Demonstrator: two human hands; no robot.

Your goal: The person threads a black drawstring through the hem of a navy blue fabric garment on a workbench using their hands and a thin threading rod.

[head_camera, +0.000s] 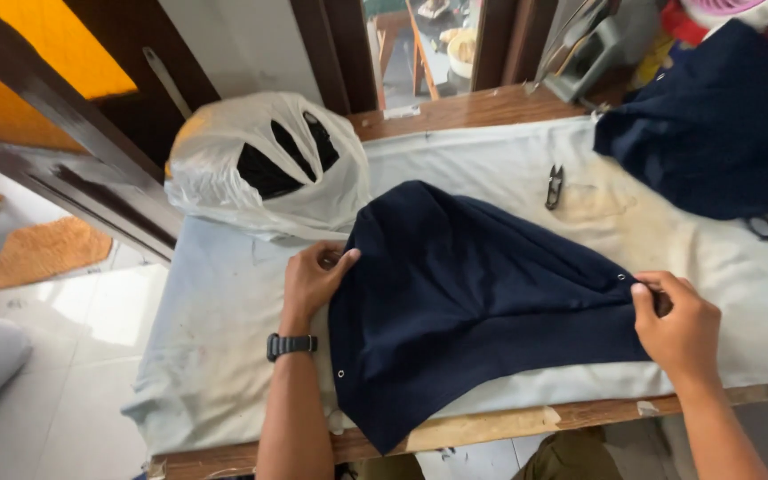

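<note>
Both hands pinch a navy cloth (464,284) spread on the table (215,356) between them: the left hand (315,280) grips its left edge, the right hand (679,324) its right corner. A white bag (264,164) sits just beyond the left hand; snips (555,185) lie farther off.
</note>
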